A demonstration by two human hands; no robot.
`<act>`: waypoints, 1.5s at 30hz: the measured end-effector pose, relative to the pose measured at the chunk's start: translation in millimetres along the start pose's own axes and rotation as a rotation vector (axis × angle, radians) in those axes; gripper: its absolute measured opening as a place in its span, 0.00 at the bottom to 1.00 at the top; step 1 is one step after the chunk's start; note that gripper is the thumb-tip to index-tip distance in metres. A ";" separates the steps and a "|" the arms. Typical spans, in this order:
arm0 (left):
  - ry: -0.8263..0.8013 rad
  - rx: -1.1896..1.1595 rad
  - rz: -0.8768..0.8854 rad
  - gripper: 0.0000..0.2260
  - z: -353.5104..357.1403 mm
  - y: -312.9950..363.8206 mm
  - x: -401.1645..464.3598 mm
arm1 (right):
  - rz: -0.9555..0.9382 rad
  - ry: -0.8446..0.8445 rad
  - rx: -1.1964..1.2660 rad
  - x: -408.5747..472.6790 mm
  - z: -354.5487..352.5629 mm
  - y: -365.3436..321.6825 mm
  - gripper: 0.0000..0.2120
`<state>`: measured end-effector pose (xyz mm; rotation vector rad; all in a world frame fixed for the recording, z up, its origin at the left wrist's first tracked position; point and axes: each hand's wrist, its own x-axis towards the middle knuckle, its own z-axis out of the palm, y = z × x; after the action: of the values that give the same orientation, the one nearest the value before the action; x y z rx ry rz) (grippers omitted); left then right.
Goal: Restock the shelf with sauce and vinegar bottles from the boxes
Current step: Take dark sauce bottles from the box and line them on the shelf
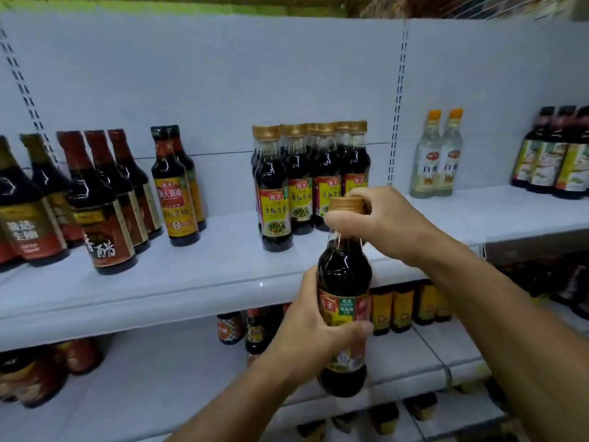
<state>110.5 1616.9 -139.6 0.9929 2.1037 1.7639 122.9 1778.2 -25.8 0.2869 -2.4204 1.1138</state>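
Both hands are on one dark sauce bottle [344, 301], held upright in front of the shelf [191, 282] edge and not yet set down. My left hand [314, 330] wraps around the labelled body from the left, thumb across the front of the label, while my right hand [379, 218] comes from the right and pinches the gold cap [346, 205] between thumb and fingers.

On the shelf, just behind the held bottle and toward the right end of this bay, stands a cluster of gold-capped bottles [306, 180] that look like the same product, several deep. I judge that row to be the one I am filling, with bare shelf in front of and to the left of it. Near the middle stand two bottles with orange labels [178, 189], and at the left end a group of red-capped dark bottles [105, 199]. In the next bay to the right, two clear vinegar bottles [438, 157] stand near the back, well apart from the dark bottles at the far right edge.

So restocking looks partly done: several rows are started, wide gaps remain. No boxes are in view, so I cannot tell how much stock is left.
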 end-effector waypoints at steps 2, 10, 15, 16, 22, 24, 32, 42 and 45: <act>0.003 0.015 0.027 0.33 -4.3 11.0 7.8 | -0.022 0.023 0.024 12.0 -10.0 -6.9 0.13; 0.059 0.067 0.111 0.27 -20.5 50.8 40.2 | -0.090 0.067 0.059 54.2 -39.0 -28.7 0.16; 0.108 0.071 0.109 0.25 -28.5 68.8 61.5 | -0.142 0.067 0.087 76.1 -53.3 -37.0 0.13; 0.113 0.060 0.108 0.25 -29.4 71.2 66.0 | -0.151 0.070 0.094 80.7 -56.0 -37.7 0.13; 0.137 0.076 0.078 0.23 -32.2 66.9 82.6 | -0.203 0.071 0.096 109.9 -68.5 -33.6 0.12; 0.158 0.099 0.042 0.23 -32.5 58.6 85.0 | -0.212 0.070 0.106 119.9 -71.9 -29.5 0.12; 0.276 0.144 0.006 0.22 -30.0 31.4 107.5 | -0.192 -0.019 0.109 149.6 -68.2 -5.9 0.15; 0.536 0.274 0.000 0.24 -14.6 4.2 143.4 | -0.152 -0.073 0.092 170.9 -53.9 17.6 0.20; 0.570 0.296 -0.038 0.24 -14.0 -1.6 147.0 | -0.136 -0.107 0.054 177.7 -53.0 23.5 0.20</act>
<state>-7.8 1696.6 -101.2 0.5339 2.7661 1.9207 -24.2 1834.1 75.3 0.5336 -2.4245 1.1300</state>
